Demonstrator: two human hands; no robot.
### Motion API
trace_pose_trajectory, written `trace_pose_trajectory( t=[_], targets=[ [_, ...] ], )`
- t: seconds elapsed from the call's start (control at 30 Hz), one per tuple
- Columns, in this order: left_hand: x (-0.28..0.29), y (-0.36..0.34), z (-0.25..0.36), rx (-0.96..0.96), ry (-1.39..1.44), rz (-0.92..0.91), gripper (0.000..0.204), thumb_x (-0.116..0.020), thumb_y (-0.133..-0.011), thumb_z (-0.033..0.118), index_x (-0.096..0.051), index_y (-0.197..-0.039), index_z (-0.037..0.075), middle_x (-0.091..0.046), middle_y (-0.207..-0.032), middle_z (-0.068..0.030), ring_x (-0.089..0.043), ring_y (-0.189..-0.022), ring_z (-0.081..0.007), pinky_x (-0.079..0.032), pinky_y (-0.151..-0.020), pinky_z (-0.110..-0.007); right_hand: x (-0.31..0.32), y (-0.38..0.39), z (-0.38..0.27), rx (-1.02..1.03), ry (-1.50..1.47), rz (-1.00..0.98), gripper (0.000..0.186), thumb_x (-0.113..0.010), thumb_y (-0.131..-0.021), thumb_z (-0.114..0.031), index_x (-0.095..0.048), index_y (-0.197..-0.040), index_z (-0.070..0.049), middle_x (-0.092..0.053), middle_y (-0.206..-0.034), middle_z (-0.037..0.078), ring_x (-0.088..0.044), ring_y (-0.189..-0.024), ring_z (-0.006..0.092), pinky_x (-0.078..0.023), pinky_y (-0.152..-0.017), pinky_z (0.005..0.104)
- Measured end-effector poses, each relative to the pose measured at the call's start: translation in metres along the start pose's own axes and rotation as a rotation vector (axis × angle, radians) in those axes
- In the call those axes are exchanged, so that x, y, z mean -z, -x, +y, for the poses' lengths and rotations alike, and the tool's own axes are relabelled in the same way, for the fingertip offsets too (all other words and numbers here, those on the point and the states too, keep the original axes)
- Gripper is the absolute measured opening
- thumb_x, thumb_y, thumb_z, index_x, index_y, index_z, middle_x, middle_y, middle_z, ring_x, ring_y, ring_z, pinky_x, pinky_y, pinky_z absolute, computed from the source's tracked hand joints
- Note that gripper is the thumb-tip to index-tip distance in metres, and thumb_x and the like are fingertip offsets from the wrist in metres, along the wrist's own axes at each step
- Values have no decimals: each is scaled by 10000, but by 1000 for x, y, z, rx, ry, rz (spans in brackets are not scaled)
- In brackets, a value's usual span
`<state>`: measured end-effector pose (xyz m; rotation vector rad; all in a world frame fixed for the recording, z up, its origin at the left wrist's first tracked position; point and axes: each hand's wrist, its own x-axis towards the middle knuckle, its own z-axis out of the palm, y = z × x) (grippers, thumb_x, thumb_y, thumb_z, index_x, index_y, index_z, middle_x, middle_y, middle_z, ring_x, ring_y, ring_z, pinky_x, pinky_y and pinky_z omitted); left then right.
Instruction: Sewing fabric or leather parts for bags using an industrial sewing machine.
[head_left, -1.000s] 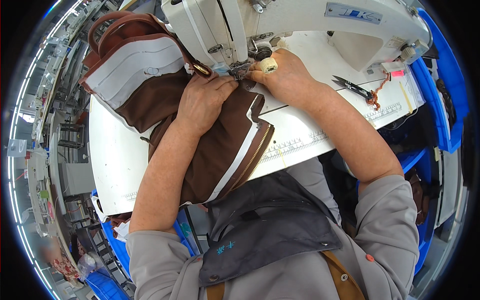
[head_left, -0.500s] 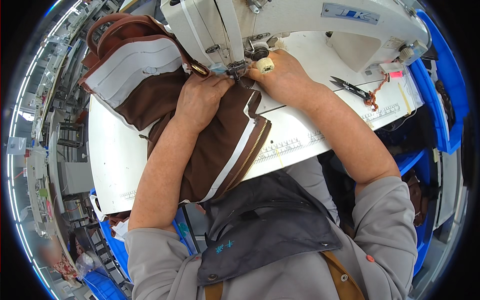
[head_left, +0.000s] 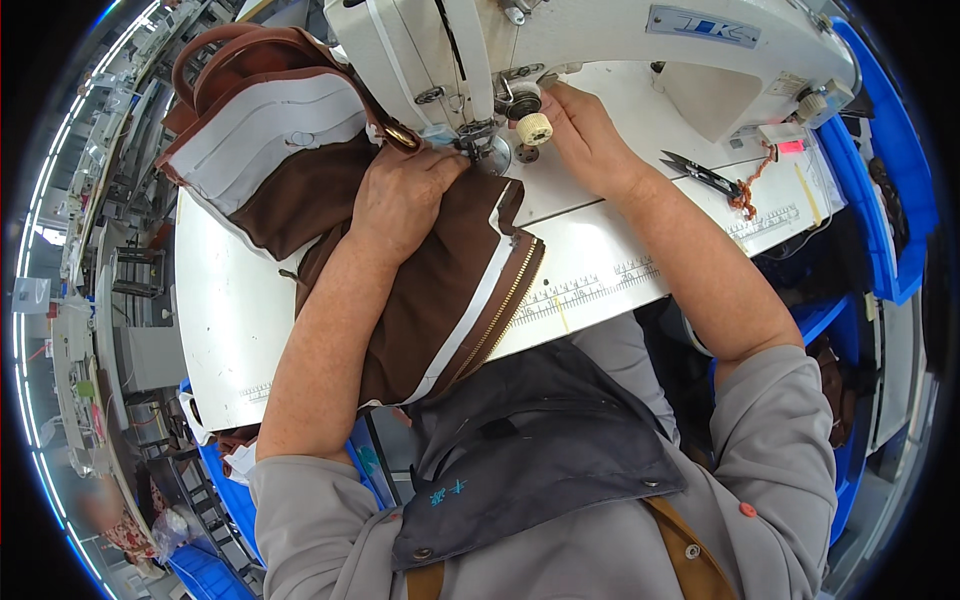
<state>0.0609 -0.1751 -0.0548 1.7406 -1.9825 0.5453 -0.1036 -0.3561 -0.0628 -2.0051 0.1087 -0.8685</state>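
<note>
A brown handbag [head_left: 440,270], with dark brown lining cloth showing, lies spread under the head of a white sewing machine [head_left: 600,30]. A gold zip [head_left: 500,305] and a white strip edge the cloth towards me. My left hand [head_left: 405,195] is closed on the cloth, its fingertips just left of the presser foot [head_left: 478,140]. A gold-coloured metal fitting [head_left: 402,137] on a brown strap rests against those fingers. To the right of the machine head, my right hand [head_left: 590,135] is beside the cream knob [head_left: 534,128], off the cloth. Its fingertips are hidden.
Black thread snips [head_left: 702,175] with orange cord lie right on the white table [head_left: 230,330], which has a printed ruler [head_left: 580,290] near its front edge. Blue bins [head_left: 905,200] stand on the right. Another blue bin [head_left: 225,490] is below left.
My right hand has moved off the cloth beside the needle, up and to the right, exposing the round metal plate. My left hand and the bag have hardly moved.
</note>
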Motion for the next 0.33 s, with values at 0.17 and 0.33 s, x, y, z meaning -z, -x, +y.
trace_pose_trajectory(
  t=[0.17, 0.33],
  targets=[
    [3, -1, 2, 0, -10, -30, 247, -658, -785, -37, -730, -985, 87, -740, -983, -76, -712, -912, -263, -575, -783, -370, -3, -1, -10, -164, -91, 46, 531, -411, -1076, -441, -640, -857, -15, -600, -688, 28, -563, -649, 124, -459, -656, 292],
    [6, 0, 3, -28, 4, -49, 254, -658, -797, -23, -731, -1008, 100, -743, -1009, -72, -709, -946, -271, -574, -802, -366, 2, -5, -3, -173, -126, -42, 504, -433, -1067, -460, -667, -924, -37, -623, -726, 15, -581, -650, 126, -477, -666, 269]
  ],
)
